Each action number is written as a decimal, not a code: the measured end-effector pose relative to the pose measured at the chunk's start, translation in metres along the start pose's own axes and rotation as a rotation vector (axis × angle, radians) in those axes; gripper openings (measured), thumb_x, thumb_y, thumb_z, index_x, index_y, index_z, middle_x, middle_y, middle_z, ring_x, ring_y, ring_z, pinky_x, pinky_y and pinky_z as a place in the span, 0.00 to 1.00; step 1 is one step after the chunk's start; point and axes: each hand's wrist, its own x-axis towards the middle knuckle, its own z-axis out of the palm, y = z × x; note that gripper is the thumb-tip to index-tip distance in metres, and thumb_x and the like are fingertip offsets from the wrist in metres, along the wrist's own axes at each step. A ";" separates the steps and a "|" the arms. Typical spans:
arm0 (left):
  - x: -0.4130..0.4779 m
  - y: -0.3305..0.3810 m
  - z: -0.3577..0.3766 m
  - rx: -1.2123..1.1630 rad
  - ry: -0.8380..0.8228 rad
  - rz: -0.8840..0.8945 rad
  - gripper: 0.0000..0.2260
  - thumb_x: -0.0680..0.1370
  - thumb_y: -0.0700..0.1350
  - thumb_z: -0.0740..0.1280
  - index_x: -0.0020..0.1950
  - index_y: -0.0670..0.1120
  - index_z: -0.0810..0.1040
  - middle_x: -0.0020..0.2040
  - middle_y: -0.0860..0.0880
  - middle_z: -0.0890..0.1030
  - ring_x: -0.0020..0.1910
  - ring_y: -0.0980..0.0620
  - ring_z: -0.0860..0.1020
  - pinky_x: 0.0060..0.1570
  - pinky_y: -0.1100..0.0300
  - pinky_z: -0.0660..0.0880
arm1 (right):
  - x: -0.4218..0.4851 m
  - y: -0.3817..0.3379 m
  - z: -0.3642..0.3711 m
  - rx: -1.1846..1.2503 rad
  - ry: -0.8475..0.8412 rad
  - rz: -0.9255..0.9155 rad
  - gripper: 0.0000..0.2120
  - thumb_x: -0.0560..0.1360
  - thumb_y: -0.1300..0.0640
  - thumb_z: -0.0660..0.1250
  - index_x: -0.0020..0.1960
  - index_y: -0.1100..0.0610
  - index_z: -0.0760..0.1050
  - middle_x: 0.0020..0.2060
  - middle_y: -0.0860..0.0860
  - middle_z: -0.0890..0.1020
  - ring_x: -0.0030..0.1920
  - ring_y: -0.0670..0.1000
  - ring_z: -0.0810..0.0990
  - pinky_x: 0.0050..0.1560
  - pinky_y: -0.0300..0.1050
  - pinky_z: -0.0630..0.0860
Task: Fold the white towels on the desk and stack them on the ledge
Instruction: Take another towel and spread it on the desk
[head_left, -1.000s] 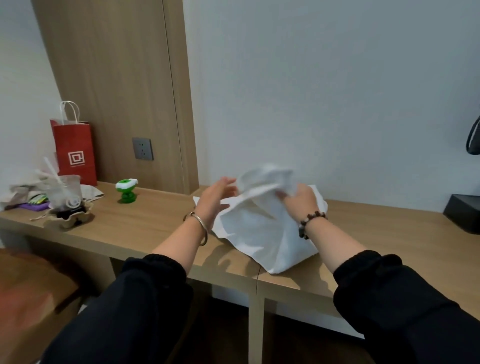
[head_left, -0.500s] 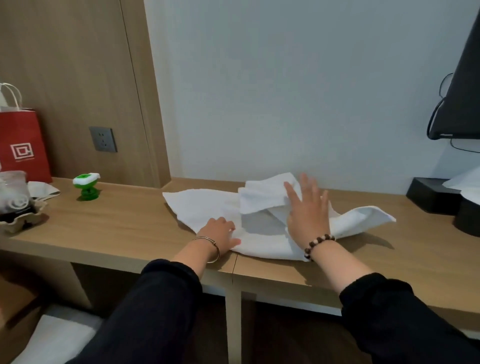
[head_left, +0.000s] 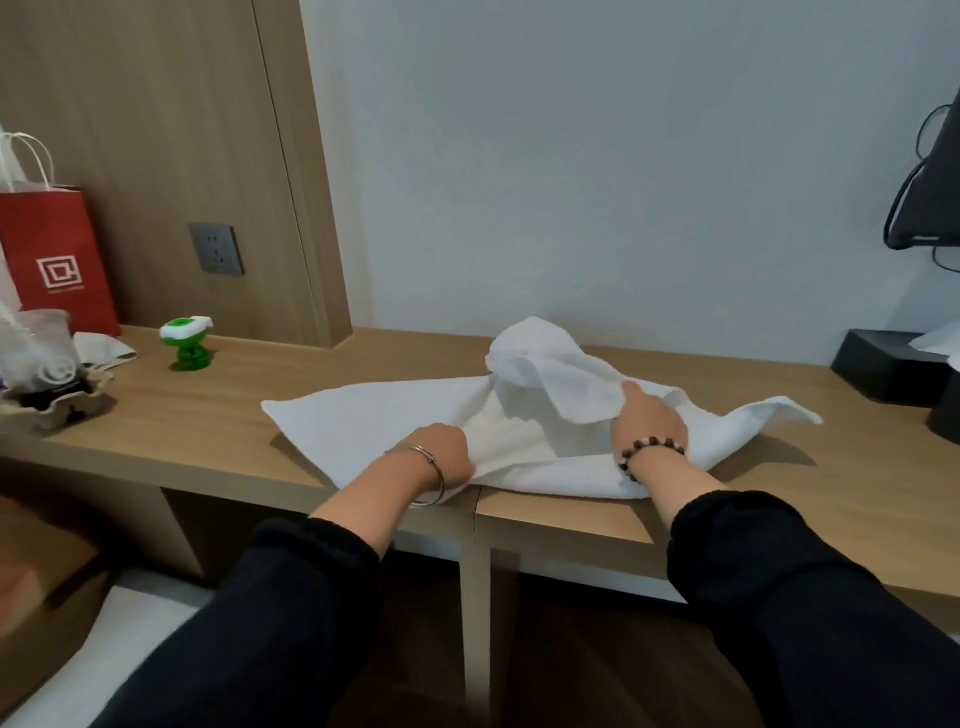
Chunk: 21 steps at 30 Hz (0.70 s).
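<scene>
Towel edge in curled left fingers, raised fold in curled right fingers.

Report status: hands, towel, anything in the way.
Left hand grips the white towel at its near edge; right hand pinches a raised fold. Towel rumpled on the desk, not yet folded. Nearby green gadget and black box sit apart.

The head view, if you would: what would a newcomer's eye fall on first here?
First, the rumpled white towel in the middle of the desk, its near edge gripped by the left hand and a raised fold held by the right hand. Then the red paper bag standing at the far left against the wood panel, and a small green gadget on the desk to its right.
</scene>
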 end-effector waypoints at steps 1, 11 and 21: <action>-0.004 -0.001 -0.008 -0.122 -0.105 0.025 0.14 0.79 0.48 0.59 0.35 0.46 0.71 0.35 0.47 0.75 0.33 0.51 0.70 0.35 0.62 0.66 | 0.005 0.005 -0.005 0.054 -0.005 0.065 0.18 0.80 0.59 0.51 0.68 0.55 0.66 0.56 0.58 0.77 0.53 0.60 0.77 0.45 0.49 0.71; 0.054 -0.031 -0.008 -0.215 0.157 -0.154 0.21 0.82 0.48 0.56 0.75 0.49 0.61 0.73 0.45 0.66 0.71 0.44 0.64 0.68 0.52 0.63 | 0.005 -0.020 -0.004 -0.190 -0.195 -0.501 0.40 0.72 0.59 0.64 0.76 0.46 0.45 0.66 0.55 0.69 0.64 0.59 0.69 0.62 0.56 0.67; 0.070 -0.031 -0.008 0.048 -0.032 -0.188 0.16 0.81 0.44 0.54 0.68 0.42 0.69 0.69 0.41 0.67 0.65 0.42 0.70 0.61 0.51 0.71 | 0.011 -0.031 0.015 -0.336 -0.145 -0.534 0.42 0.73 0.60 0.64 0.77 0.48 0.42 0.62 0.55 0.70 0.60 0.57 0.70 0.53 0.49 0.70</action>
